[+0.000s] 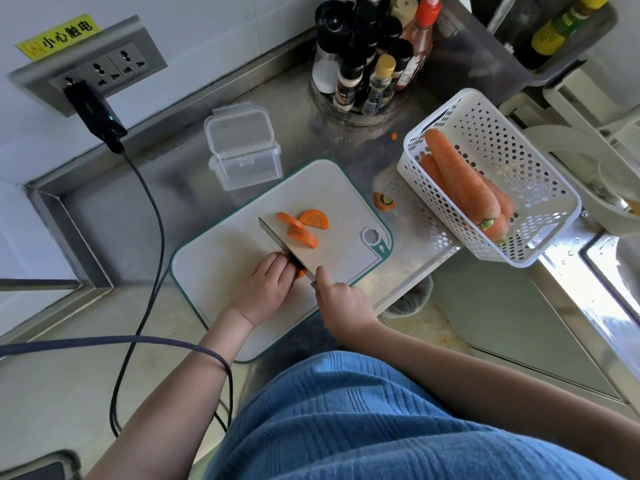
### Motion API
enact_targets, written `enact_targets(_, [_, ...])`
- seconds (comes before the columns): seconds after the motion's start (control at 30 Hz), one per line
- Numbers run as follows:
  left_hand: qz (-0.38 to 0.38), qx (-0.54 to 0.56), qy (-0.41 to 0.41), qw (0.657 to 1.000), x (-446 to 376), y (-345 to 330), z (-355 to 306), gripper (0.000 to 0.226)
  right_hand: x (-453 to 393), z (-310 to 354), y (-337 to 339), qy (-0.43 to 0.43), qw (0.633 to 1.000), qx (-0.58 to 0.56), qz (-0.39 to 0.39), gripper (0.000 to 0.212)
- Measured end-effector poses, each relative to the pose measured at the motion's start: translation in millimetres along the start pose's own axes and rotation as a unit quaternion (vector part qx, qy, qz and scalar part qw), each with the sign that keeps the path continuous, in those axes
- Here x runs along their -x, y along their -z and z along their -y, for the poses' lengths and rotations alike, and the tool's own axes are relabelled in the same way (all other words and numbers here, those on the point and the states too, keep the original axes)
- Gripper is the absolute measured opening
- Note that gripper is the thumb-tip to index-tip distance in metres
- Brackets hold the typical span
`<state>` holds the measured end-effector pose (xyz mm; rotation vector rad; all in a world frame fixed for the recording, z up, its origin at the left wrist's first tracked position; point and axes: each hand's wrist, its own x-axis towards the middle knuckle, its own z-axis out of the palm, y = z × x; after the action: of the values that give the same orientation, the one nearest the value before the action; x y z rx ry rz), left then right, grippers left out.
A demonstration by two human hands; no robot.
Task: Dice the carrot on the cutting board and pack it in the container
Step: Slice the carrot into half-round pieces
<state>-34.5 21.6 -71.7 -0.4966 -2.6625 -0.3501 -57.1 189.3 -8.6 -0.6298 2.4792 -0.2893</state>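
Work only partly done: slicing begun, dicing proper not yet reached, packing not started at all.

Nearest, at the near part of the cutting board [221, 268]: left hand [266, 289] curled down over a carrot piece [300, 273], holding it against the board; only a small orange bit visible between the fingertips [282, 259] and the blade. Right hand [337, 296] clenched around the handle of the knife [294, 244], handle itself hidden. Blade standing just beside the left fingertips, touching or almost touching; cannot tell which.

Further, toward the middle of the board, beyond the blade: three half-round carrot slices [304, 226], well apart from both hands, still large, needing more cuts.

Beyond the far edge of the board: container [244, 157], open, nothing inside, lid [239, 128] leaning behind it.

Off the far right corner of the board: cut carrot top [384, 201], then a white basket [540, 209] with whole carrots [460, 178].
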Motion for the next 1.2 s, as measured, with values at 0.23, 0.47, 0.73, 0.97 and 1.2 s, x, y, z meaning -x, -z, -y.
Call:
enact_targets(0.23, [-0.004, 0.014, 0.015, 1.000, 7, -4, 0, 0.011, -8, 11, 0, -0.016, 0.999, -0.002, 0.043, 0.032])
enact_targets(0.47, [-0.011, 0.020, 0.024, 0.999, 9, -6, 0, 0.010, -11, 11, 2, -0.024, 0.998, 0.007, 0.057, 0.035])
enact_targets(0.73, [0.001, 0.004, 0.013, 1.000, 5, 0, -1, 0.011, -15, 5, 11, -0.010, 0.998, -0.007, 0.057, 0.023])
enact_targets(0.97, [0.020, 0.002, 0.028, 0.999, 7, 0, -5, 0.015, -14, 3, 11, -0.006, 0.999, -0.007, 0.038, 0.059])
enact_targets(1.2, [0.065, 0.014, 0.040, 0.997, 7, 5, -6, 0.016, -7, -3, 15, -0.029, 0.998, -0.053, -0.004, 0.034])
